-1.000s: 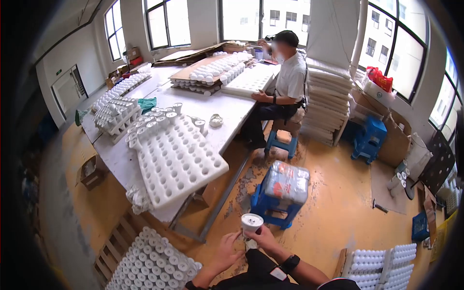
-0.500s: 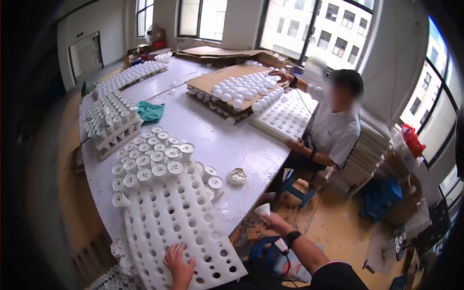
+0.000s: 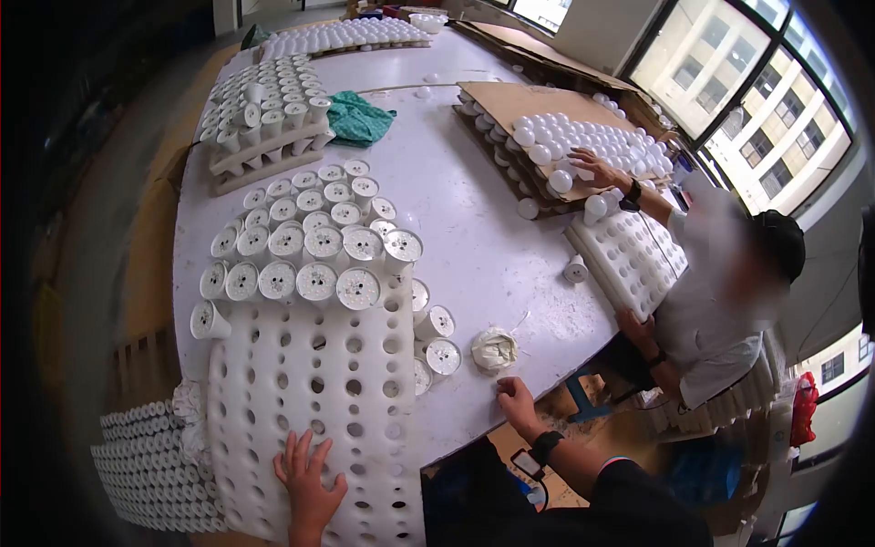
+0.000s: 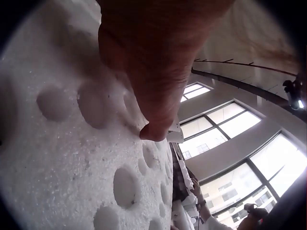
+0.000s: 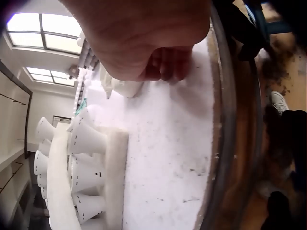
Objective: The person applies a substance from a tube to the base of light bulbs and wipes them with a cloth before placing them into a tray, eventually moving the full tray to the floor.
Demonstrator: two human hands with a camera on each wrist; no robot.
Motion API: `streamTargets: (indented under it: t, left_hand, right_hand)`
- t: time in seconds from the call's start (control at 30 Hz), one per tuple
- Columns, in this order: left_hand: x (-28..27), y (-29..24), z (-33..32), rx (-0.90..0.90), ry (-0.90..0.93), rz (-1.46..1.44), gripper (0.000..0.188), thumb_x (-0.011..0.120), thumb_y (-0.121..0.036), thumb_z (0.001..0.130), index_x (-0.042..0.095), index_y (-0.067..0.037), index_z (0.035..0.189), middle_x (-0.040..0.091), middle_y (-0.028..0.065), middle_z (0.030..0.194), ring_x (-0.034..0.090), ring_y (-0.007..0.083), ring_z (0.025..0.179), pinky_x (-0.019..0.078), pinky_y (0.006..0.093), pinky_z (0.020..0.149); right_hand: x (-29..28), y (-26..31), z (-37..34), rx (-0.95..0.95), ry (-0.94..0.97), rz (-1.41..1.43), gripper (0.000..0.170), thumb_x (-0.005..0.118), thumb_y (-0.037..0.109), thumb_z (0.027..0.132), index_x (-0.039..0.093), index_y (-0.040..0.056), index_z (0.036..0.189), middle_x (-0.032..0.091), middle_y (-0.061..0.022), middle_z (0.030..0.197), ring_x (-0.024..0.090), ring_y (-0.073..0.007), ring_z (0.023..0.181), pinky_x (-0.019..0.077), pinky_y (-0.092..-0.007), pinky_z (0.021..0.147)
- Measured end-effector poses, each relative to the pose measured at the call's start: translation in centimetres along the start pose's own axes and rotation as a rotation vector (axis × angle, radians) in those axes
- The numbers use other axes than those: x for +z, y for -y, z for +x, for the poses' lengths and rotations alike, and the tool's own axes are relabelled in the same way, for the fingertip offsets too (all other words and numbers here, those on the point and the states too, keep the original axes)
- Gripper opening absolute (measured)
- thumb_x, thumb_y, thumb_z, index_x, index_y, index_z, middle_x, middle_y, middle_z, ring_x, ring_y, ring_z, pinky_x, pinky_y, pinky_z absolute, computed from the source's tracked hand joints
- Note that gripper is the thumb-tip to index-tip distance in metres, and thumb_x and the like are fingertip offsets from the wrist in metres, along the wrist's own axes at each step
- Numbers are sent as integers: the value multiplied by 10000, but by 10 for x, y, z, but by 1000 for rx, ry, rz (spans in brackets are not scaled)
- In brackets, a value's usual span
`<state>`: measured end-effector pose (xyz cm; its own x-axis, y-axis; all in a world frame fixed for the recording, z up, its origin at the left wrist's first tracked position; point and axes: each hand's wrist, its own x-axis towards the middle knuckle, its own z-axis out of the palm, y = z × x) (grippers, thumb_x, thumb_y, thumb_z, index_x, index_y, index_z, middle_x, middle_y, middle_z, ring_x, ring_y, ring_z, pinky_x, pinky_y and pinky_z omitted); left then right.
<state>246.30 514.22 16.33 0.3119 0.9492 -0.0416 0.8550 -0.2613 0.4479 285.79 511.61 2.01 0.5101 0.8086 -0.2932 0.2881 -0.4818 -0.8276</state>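
My left hand (image 3: pixel 312 483) lies with spread fingers on a white foam tray (image 3: pixel 301 365) full of round holes; in the left wrist view its fingers (image 4: pixel 156 129) touch the foam. White cone-shaped cups (image 3: pixel 324 239) with speckled round tops fill the tray's far end, and several more stand by its right side. At the table's near right edge is my right hand (image 3: pixel 518 406), its fingers loosely curled with nothing visible in them. Just beyond it sits a crumpled white bundle (image 3: pixel 495 348). A single cup (image 3: pixel 575 269) lies farther off, beside another foam tray (image 3: pixel 629 260).
A seated person (image 3: pixel 729 292) at the right reaches over white bulbs (image 3: pixel 592 141) on cardboard. Stacked trays of cups (image 3: pixel 264 118) and a green cloth (image 3: pixel 360 118) are at the back left. More cups (image 3: pixel 155 465) stand low at the left, beyond the table (image 3: pixel 456 210).
The view has moved closer over the table. My left hand left the cup and came onto the tray. My right hand no longer shows the cup it held; a cup now lies by the far tray.
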Motion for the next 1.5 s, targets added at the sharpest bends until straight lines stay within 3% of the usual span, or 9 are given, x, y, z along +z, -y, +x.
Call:
streamTargets:
  t: [0.23,0.4,0.67,0.87,1.03,1.33,1.4,1.47,1.5]
  left_hand:
    - [20,-111,-28,-455,-324,-217,398,530,78,658,536,-25,1043,422,138,1209,399,299,1138,345,371,932]
    - [42,-185,-17,-418,-456,-331,223,562,23,709,597,-33,921,562,108,1000,525,261,973,418,346,845]
    - [71,-231,0,-386,18,-597,227,553,-92,800,593,-84,1023,583,69,946,564,171,872,448,281,774]
    - [68,-224,-5,-435,105,-508,255,534,-137,828,563,-97,1078,580,70,974,558,173,911,438,277,793]
    - [67,-220,22,-533,62,-751,251,514,-127,843,544,-75,1087,582,57,1008,559,150,932,433,273,824]
    - [71,-231,149,32,-33,-1200,419,585,-142,804,452,-46,1189,538,59,1112,522,167,1018,405,306,886]
    - [61,-247,168,203,-80,-1185,626,659,-220,729,355,-80,1259,397,93,1232,404,199,1123,345,376,937]
    - [53,-255,169,312,-54,-1328,832,729,-296,633,281,-91,1303,343,132,1289,350,216,1187,305,399,972]
    - [48,-263,167,361,-136,-1272,596,677,-174,693,392,-50,1203,455,127,1145,443,251,1068,363,371,901]
  right_hand:
    - [-64,25,42,-137,242,182,149,460,-18,775,526,3,908,566,-91,849,564,-160,791,452,-261,648]
    - [-63,57,93,-562,186,-21,552,650,204,712,424,45,1190,413,-153,1169,419,-300,1076,363,-381,876]
    - [-38,53,130,-806,387,-143,456,652,196,689,488,27,1079,492,-162,1149,428,-329,1075,306,-414,916]
    - [-17,51,134,-137,359,809,159,384,162,903,413,31,989,535,-82,832,524,-148,742,440,-283,692]
    - [-12,88,141,-130,240,786,210,397,224,915,409,37,1011,454,-13,648,447,-87,521,379,-230,493]
    - [-101,179,114,-535,160,498,254,424,234,904,444,43,1070,350,42,605,315,-36,487,263,-178,447]
    - [-119,235,68,-582,112,419,317,447,309,864,536,9,810,516,-75,662,481,-200,554,414,-365,504]
    - [-125,225,81,-1033,-53,-83,342,421,322,889,504,-10,890,479,-62,633,469,-182,551,412,-323,520]
    - [-125,259,54,-568,272,441,378,412,339,903,463,-20,1012,453,-49,678,461,-153,602,403,-285,547]
